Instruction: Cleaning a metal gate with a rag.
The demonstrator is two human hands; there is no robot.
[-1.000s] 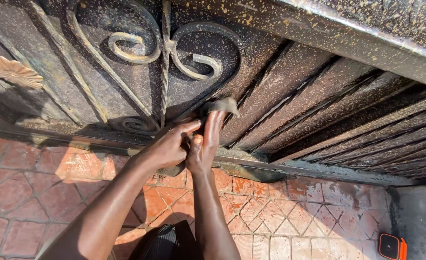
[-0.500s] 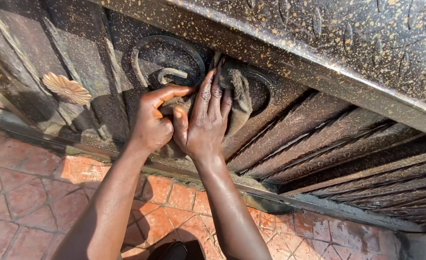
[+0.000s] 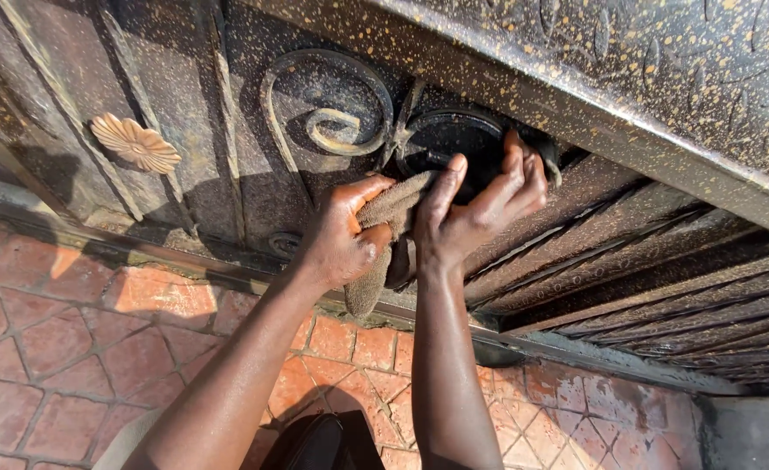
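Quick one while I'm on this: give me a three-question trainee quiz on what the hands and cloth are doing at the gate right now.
1. True or false: both hands grip the cloth.
2. Which scroll does the right hand cover: A, nearer the flower ornament, or B, farther from it?
3. What lies below the metal gate?

Key
1. True: the left hand bunches one end, and the right presses the other.
2. B.
3. Red paving tiles.

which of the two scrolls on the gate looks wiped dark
The right scroll, beside the right hand: its panel is dark and clean, while the left scroll is speckled with dust.
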